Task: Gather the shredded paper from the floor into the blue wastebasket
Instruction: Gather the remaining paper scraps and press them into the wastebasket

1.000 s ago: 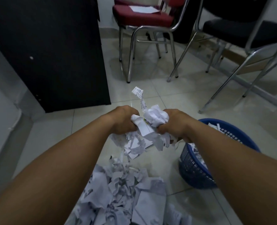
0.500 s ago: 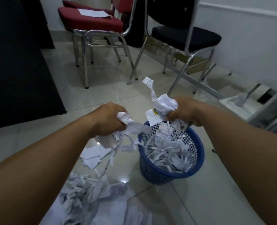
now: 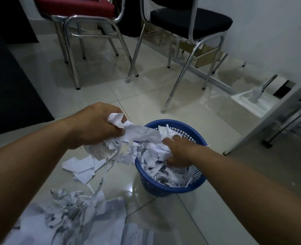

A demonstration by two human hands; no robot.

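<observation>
Gripping: the left hand (image 3: pixel 95 125) is clenching a bundle of crumpled white shredded paper (image 3: pixel 128 137), with strips dangling beneath the fist toward the floor.
Pressing: the right hand (image 3: pixel 178 151) is reaching down inside the round blue plastic lattice wastebasket (image 3: pixel 171 189), its fingers curling into the white scraps (image 3: pixel 165 172) there; whether it is grasping or only pushing them cannot be told.
Bridging: a wide crumpled sheet is stretching from the left fist across to the paper under the right hand, passing over the basket's rim.
Standing: the wastebasket is sitting upright on the pale glossy tiled floor (image 3: pixel 96 96), directly below the right hand and just right of the left hand.
Lying: a loose heap of shredded paper and torn sheets (image 3: pixel 72 214) is resting on the tiles below the left forearm, with a few flat white pieces (image 3: pixel 82 167) just under the left hand.
Standing beyond the hands: a red-cushioned chrome-legged chair (image 3: pixel 75 9) and a black-cushioned chrome-legged chair (image 3: pixel 190 20).
</observation>
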